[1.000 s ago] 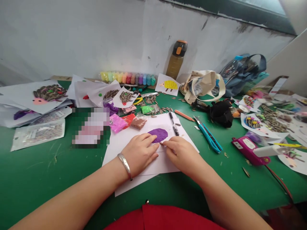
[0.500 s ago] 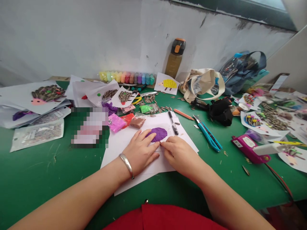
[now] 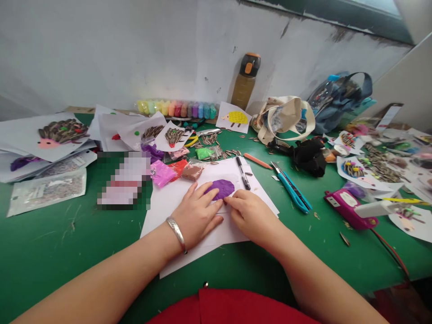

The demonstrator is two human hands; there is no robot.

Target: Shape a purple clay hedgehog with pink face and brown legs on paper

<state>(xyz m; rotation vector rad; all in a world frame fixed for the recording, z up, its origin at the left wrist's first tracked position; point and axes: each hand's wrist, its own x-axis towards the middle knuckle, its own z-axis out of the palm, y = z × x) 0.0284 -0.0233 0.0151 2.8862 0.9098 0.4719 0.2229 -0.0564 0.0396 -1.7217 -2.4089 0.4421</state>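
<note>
A flattened oval of purple modelling clay (image 3: 222, 189) lies on white paper (image 3: 162, 211) in front of me. My left hand (image 3: 199, 213) rests flat over the paper with its fingers apart, two fingertips touching the clay's left and lower edge. At the clay's lower edge is my right hand (image 3: 248, 211), its index finger stretched toward a tiny dark bit and the other fingers curled under. Whatever is pinched there is too small to name. A black pen (image 3: 243, 173) lies on the paper just beyond my right hand.
Bagged clay, pink (image 3: 162, 173) and brown (image 3: 192, 172), borders the paper's far edge. To the right lie an orange stick (image 3: 258, 161), a blue utility knife (image 3: 292, 188) and a magenta glue gun (image 3: 351, 209). Sunflower seeds (image 3: 232, 154) are scattered behind; a bottle (image 3: 245, 81) stands at the wall.
The view has shifted slightly. Both hands stay in nearly the same place at the purple clay.
</note>
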